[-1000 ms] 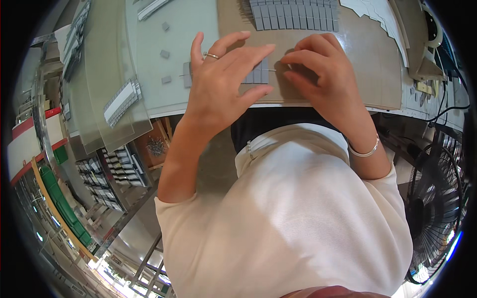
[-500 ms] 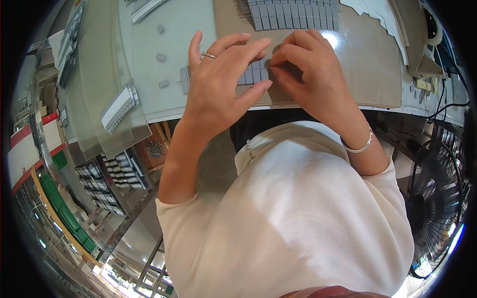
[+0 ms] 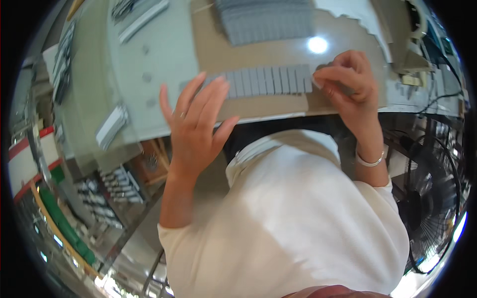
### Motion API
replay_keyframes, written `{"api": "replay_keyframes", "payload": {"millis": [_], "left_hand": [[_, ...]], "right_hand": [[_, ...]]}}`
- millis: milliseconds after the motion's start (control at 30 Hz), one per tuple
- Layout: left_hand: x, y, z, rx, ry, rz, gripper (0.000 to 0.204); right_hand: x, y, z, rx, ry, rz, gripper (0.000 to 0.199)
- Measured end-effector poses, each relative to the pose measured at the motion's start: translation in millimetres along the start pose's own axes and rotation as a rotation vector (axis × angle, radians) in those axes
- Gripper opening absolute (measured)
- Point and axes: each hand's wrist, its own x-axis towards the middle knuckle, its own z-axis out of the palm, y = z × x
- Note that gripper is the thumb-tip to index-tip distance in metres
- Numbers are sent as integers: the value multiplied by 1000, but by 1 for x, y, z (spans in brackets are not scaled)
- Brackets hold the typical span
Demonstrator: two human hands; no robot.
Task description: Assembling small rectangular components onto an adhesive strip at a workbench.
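A row of narrow grey rectangular pieces lies side by side on a brown board near the table's front edge. My left hand is over the row's left end, fingers stretched and spread, the fingertips at or just above the pieces. Off the row's right end, my right hand has thumb and fingertips pinched together; what they hold, if anything, is too small to make out. Farther back on the board sits a larger block of similar grey pieces, blurred by motion.
Small loose grey pieces lie on the pale table surface to the left. A strip bundle rests on glass sheets farther left. At the right are cables and a black fan. White jagged sheets lie at the back right.
My hands have moved apart, the right one to the right and the left one slightly left and nearer me. The row, mostly covered before, now shows along much of its length. The view has shifted.
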Motion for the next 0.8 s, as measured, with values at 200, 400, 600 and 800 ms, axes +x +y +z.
{"api": "replay_keyframes", "payload": {"millis": [200, 400, 600, 800], "left_hand": [[-16, -7, -7, 117, -67, 16, 57], [-21, -19, -17, 174, 13, -73, 55], [11, 22, 1, 50, 8, 29, 47], [26, 62, 26, -75, 42, 176, 40]], "right_hand": [[-14, 32, -36, -26, 33, 66, 22], [4, 54, -59, -97, -91, 88, 29], [63, 119, -50, -312, 32, 3, 40], [51, 90, -59, -827, -171, -163, 45]]}}
